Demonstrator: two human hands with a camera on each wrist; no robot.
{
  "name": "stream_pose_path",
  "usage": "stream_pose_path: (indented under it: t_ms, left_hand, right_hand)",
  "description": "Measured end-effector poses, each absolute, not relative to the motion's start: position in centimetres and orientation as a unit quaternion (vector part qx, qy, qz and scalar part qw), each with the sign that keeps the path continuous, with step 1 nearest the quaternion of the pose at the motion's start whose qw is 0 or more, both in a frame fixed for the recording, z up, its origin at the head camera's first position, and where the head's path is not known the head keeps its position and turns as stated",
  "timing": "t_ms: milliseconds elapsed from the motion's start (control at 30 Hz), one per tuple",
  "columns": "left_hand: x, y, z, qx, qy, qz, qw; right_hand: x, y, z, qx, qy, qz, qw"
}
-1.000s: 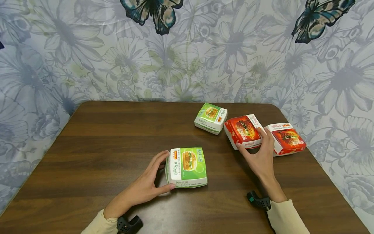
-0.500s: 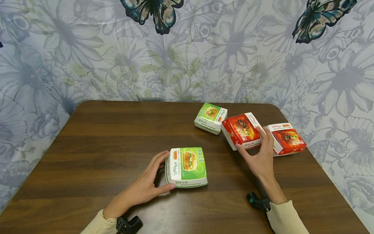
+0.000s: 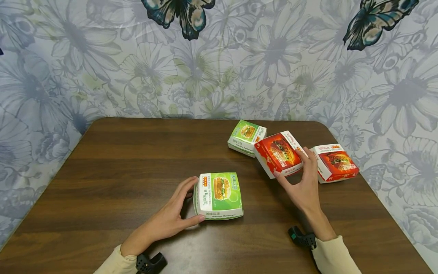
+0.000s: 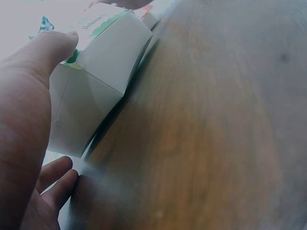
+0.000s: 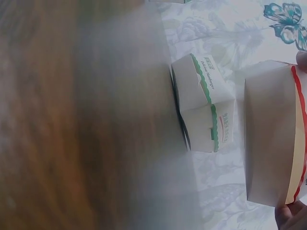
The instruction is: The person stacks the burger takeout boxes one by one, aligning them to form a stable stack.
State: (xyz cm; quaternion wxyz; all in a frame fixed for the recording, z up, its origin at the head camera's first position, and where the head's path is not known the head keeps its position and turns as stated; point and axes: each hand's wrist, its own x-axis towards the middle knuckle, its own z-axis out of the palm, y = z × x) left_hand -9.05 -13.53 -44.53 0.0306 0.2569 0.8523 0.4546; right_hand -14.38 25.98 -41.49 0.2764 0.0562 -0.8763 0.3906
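Observation:
Near the middle of the table, a green-and-white hamburger box (image 3: 226, 196) lies flat, with its burger picture facing up. My left hand (image 3: 169, 217) holds it by its left side, thumb at the front corner and fingers at the back one. The left wrist view shows the thumb over the edge of this box (image 4: 115, 52). My right hand (image 3: 304, 186) grips a red hamburger box (image 3: 278, 152) between thumb and fingers, tilted. In the right wrist view, the blank side of the red box (image 5: 271, 139) shows raised above table level.
A second green hamburger box (image 3: 244, 142) sits at the back, partly overlapped by the held red one. To the right, another red hamburger box (image 3: 338, 163) lies near the edge of the brown table (image 3: 113, 167). Flower-patterned cloth (image 3: 273, 76) with butterflies hangs behind.
My right hand has moved slightly left with the red box, which now overlaps the back green box and stands farther from the other red box. The left hand stays still.

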Motion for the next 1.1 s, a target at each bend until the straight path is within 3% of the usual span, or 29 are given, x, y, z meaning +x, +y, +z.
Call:
stream_pose_path:
  t_ms: [1100]
  left_hand:
    - [-9.07, -13.56, -44.32, 0.255, 0.851, 0.458, 0.041]
  right_hand:
    - [-13.74, 25.3, -41.09, 0.106, -0.865, 0.394, 0.291]
